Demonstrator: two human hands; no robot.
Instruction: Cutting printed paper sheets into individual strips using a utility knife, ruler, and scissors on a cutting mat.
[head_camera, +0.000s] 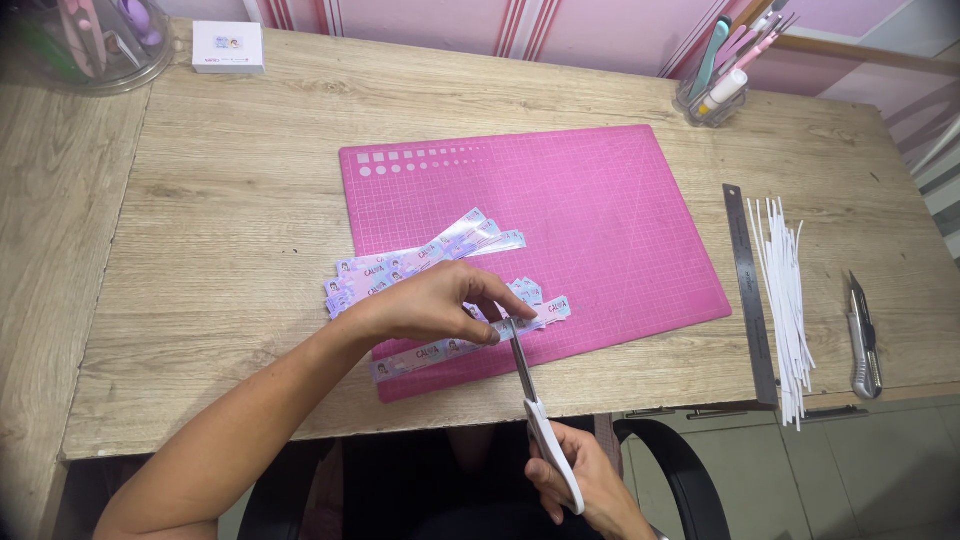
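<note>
Head view: the pink cutting mat (600, 210) lies at the middle of the wooden table (220, 250) and serves as the reference. On the mat's near left corner, the left hand (425, 305) presses down on a printed paper strip (420, 357), its fingers (487, 335) pinching the strip against the mat. The strip runs along the mat's near edge, its left end at the corner. The right hand (590, 480) is below the mat's near edge, past the table front, fingers clenched through the white handles of the scissors (540, 410). The scissor blades point up onto the mat and meet the strip just right of the left fingertips. A fanned stack of similar printed strips (420, 262) lies on the mat's left half, overhanging its left edge. Right of the mat lie a steel ruler (750, 290), then a bundle of white paper trimmings (785, 300), then a utility knife (863, 340).
</note>
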